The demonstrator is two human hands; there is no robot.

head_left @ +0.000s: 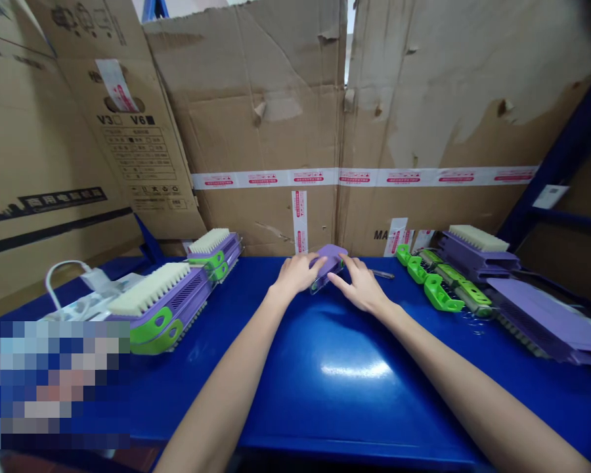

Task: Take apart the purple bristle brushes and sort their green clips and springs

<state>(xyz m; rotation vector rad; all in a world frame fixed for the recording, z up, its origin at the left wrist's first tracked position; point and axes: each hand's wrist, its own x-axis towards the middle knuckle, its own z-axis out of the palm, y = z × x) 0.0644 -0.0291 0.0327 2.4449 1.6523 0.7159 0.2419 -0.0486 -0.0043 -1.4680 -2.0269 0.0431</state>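
A purple case (333, 251) is held in both hands at the far middle of the blue table (300, 381).
Its left side is pinched between the left hand's (298, 272) thumb and fingers, its right side likewise by the right hand (360, 285). A smooth, plain purple top is shown, partly covered by the hands; the near side is darker, with a clear edge, and a speck of green is seen by the right fingers.

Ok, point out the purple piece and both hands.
Purple piece (331, 251): head view, on its upper face.
Left hand (296, 272): head view, on the back of it.
Right hand (361, 284): head view, on the back of it.
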